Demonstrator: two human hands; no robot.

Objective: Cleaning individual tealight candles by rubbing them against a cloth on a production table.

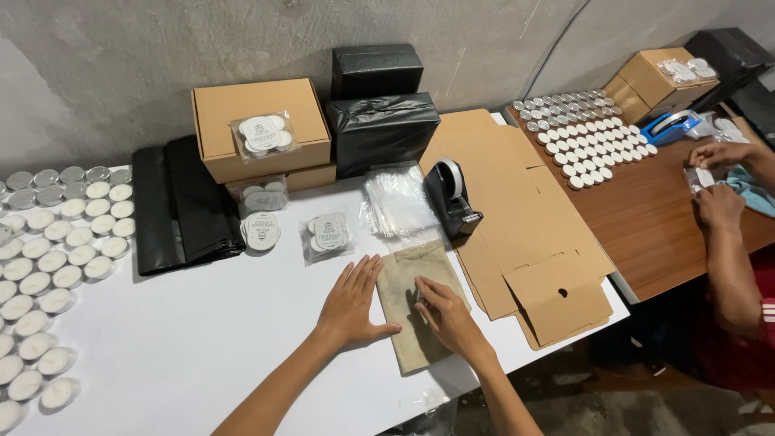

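A tan cloth pouch (412, 274) lies flat on the white table (202, 339) near its front edge. My left hand (351, 303) rests palm down with fingers spread, partly on the table and touching the pouch's left edge. On the middle of the pouch my right hand (444, 315) presses down, fingers bent and pinching the cloth. Neither hand lifts anything.
Tea-light candles (48, 266) cover the table's left side. Behind are bagged candle packs (327, 236), a clear bag stack (395, 202), a tape dispenser (452, 198), brown boxes (258, 129), black wrapped parcels (379, 129) and flat cardboard (525, 234). A co-worker's hands (718, 178) work at the wooden table on the right.
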